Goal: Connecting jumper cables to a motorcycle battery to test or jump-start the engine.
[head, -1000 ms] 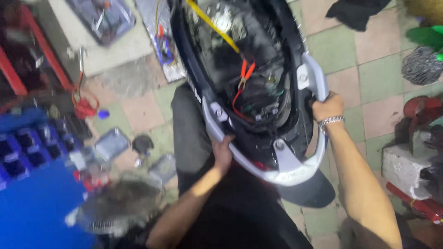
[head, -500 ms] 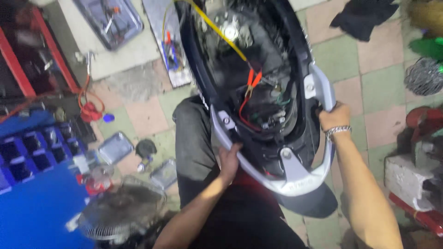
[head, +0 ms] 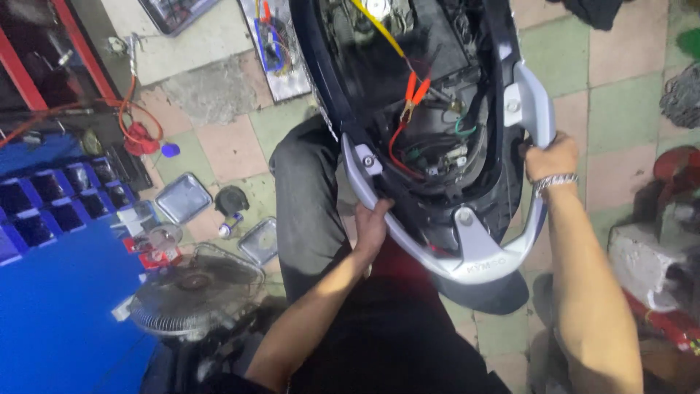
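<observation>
1. Firstly, left hand [head: 373, 225]: fingers curled tight around grab rail [head: 467, 255], left arm of it.
2. Right hand [head: 550, 155]: clenched on rail's right arm.
3. Rail: silver, at scooter tail [head: 430, 109], wiring exposed.
4. Nearby: fan [head: 193, 292], trays [head: 184, 197], tiled floor [head: 620, 102].

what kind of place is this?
Likely a small scooter repair shop. Both hands, left and right, grip the grey grab rail of an opened scooter body with wiring exposed; metal parts trays and a floor fan sit on the tiled floor.
</observation>
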